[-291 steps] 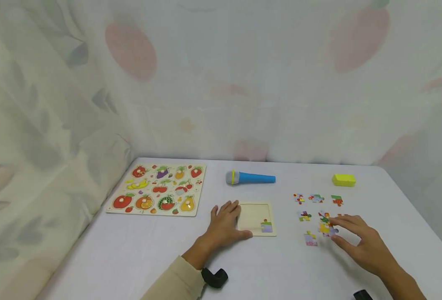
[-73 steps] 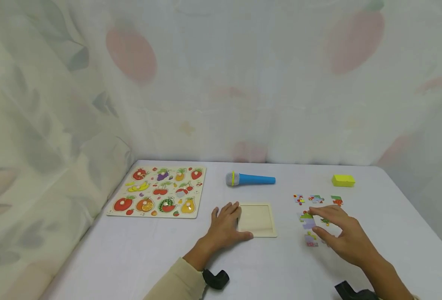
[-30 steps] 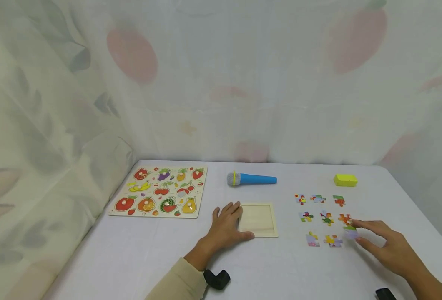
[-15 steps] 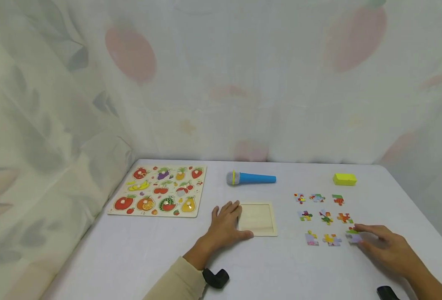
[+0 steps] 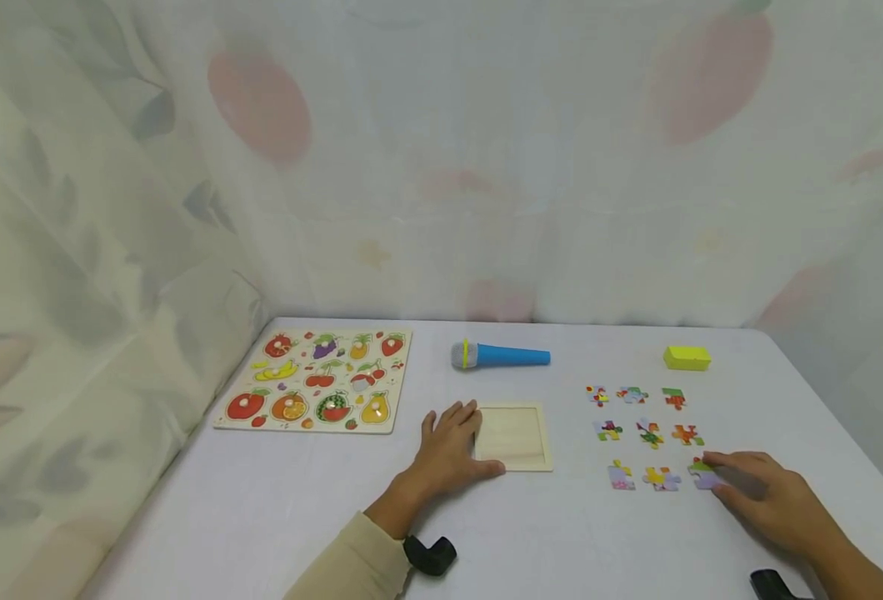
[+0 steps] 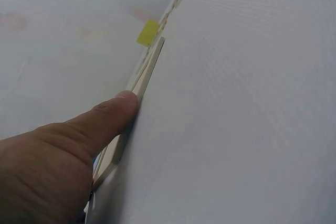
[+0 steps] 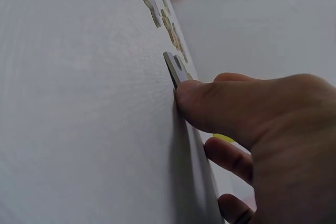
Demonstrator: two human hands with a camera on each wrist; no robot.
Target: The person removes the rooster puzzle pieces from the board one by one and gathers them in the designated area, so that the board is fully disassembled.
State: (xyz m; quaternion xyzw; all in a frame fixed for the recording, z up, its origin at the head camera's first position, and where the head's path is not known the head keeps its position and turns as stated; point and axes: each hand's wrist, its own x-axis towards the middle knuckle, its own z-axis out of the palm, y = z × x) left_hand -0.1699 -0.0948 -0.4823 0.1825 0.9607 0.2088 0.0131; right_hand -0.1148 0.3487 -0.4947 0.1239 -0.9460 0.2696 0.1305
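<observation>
My right hand (image 5: 775, 500) pinches a purple-and-green jigsaw piece (image 5: 702, 475) between thumb and fingers at the right end of the nearest row of pieces. In the right wrist view that piece (image 7: 177, 67) lies at the table, its near edge seemingly a little raised by the thumb (image 7: 191, 98). My left hand (image 5: 445, 454) rests on the left side of a shallow square wooden puzzle tray (image 5: 545, 437), which holds no pieces. Its fingers are spread and straight; in the left wrist view the thumb (image 6: 118, 111) presses on the tray's edge (image 6: 149, 69).
Several other jigsaw pieces (image 5: 650, 433) lie in spaced rows right of the tray. A blue toy microphone (image 5: 512, 357) lies behind the tray, and a yellow block (image 5: 686, 358) at the back right. The wooden fruit puzzle board (image 5: 314, 379) sits at the left.
The piece formerly in the tray has been carried right and lowered to the end of the nearest row. A yellow piece was also set in that row earlier. My left hand has stayed put.
</observation>
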